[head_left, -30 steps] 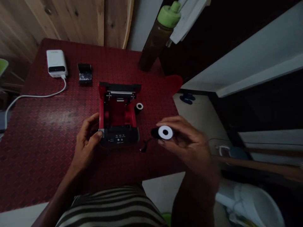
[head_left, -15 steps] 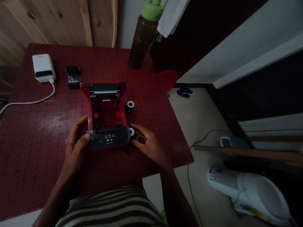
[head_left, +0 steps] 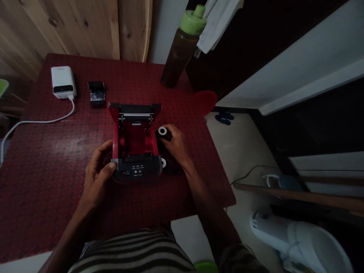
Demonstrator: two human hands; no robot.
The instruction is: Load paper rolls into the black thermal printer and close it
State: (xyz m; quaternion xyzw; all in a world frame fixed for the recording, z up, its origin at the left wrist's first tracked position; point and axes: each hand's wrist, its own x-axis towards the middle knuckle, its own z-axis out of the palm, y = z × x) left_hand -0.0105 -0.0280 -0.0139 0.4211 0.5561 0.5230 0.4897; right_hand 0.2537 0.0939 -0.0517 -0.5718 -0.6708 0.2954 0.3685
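A red and black label printer (head_left: 137, 168) sits on the table with its lid raised, its red inner bay in view. My left hand (head_left: 98, 170) grips the printer's left side, the thumb on the front corner and the fingers along the wall. Beside the printer's right wall, a black roll (head_left: 162, 131) with a white ring at its end is pinched between the thumb and fingers of my right hand (head_left: 176, 146). A second roll (head_left: 163, 163) with a white end lies nearer to me, against the printer's front right corner and partly hidden by it.
A small black object (head_left: 97, 93) with a shiny middle lies behind the printer. Farther left is a white power bank (head_left: 63, 81) with a white cable (head_left: 48, 121). A brown bottle (head_left: 179, 53) with a green cap stands at the table's (head_left: 51, 182) back right, near a red stool (head_left: 206, 102).
My right hand has moved away from me, from the nearer roll to the farther one, and closed on it. My left hand keeps its hold on the printer. The view has shifted slightly.
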